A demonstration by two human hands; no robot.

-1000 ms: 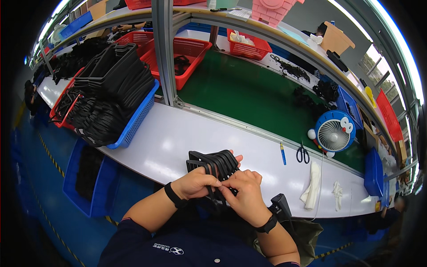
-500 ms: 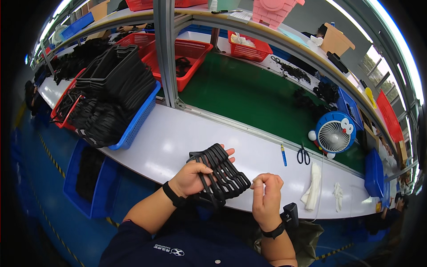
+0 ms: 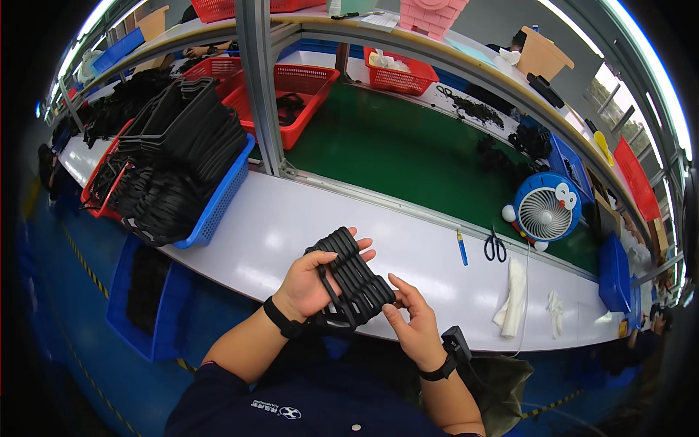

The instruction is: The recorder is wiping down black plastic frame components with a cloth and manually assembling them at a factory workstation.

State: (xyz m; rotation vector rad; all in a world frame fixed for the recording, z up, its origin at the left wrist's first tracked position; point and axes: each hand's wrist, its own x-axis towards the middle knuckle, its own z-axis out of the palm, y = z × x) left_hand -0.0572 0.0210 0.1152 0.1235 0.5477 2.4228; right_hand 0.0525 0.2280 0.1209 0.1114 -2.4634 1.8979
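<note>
My left hand [image 3: 306, 284] is closed around a stack of black, bent frame-like loops [image 3: 357, 284], thumb on top and fingertips showing past the far side. The loops lie side by side like thin rubber or plastic frames; their exact kind cannot be told. At the right end of the stack, my right hand [image 3: 416, 328] has its thumb and forefinger spread, close to the loop ends. Whether the fingertips touch them is hard to see. Both hands are above the near edge of the white worktop [image 3: 291, 218].
On the left, a blue basket [image 3: 222, 207] is heaped with similar black frames [image 3: 186, 131]. A blue bin [image 3: 164, 306] stands below. To the right lie a blue pen-like cutter [image 3: 462, 249], scissors [image 3: 496, 249] and white cloth [image 3: 512, 295]. A fan [image 3: 546, 210] rests by the green surface [image 3: 393, 153].
My right hand has gone from a pinch beside the stack to spread fingers nearer its right end. The stack in my left hand has tilted and shifted slightly left.
</note>
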